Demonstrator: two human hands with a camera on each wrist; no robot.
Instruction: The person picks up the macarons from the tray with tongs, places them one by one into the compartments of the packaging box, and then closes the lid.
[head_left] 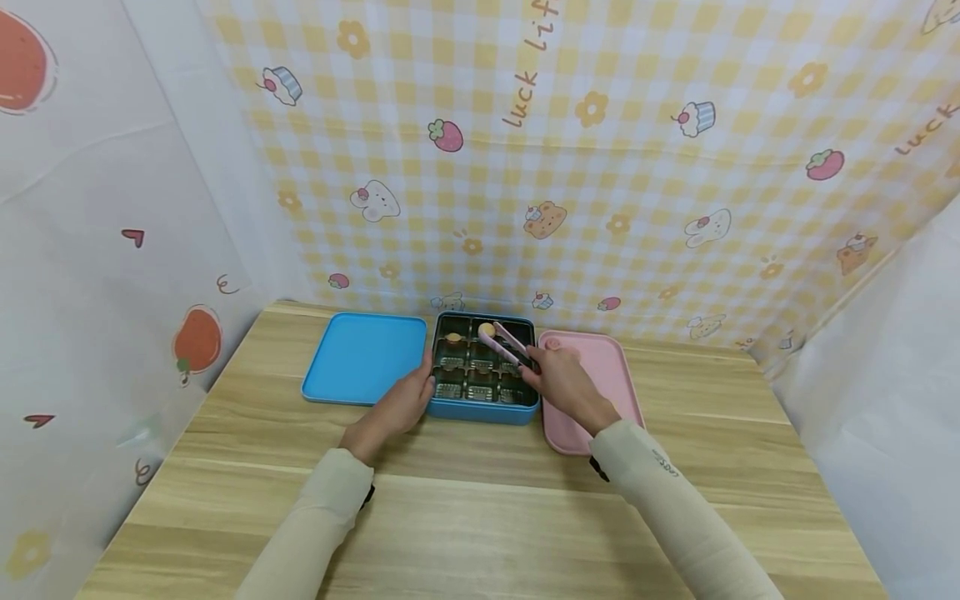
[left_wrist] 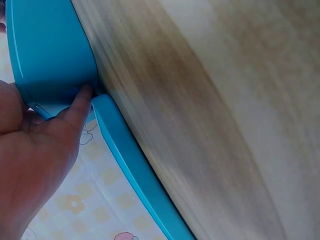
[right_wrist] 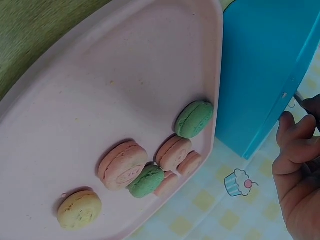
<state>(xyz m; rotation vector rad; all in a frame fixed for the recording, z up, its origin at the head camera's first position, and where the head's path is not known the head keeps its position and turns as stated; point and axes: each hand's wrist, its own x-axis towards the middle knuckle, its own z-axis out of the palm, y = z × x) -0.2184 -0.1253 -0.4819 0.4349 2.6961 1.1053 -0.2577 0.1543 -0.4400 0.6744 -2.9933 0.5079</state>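
My right hand (head_left: 562, 379) grips lilac tongs (head_left: 501, 348) with dark handles over a blue box (head_left: 483, 410). A yellow macaron (head_left: 487, 330) is at the tong tips, above the back middle compartment; whether it touches the bottom I cannot tell. Another yellow macaron (head_left: 453, 338) sits in the back left compartment. Against the box's left side rests my left hand (head_left: 405, 404), one finger (left_wrist: 80, 107) extended along the wall. In the right wrist view, curled fingers of my right hand (right_wrist: 300, 170) show beyond the box, the tongs mostly hidden.
A pink tray (head_left: 577, 433) right of the box holds several macarons: green macaron (right_wrist: 194, 120), pink macaron (right_wrist: 122, 166) and yellow macaron (right_wrist: 79, 209) among them. Left of the box lies a flat blue lid (head_left: 367, 354). Behind them rises a checked cloth (head_left: 480, 192).
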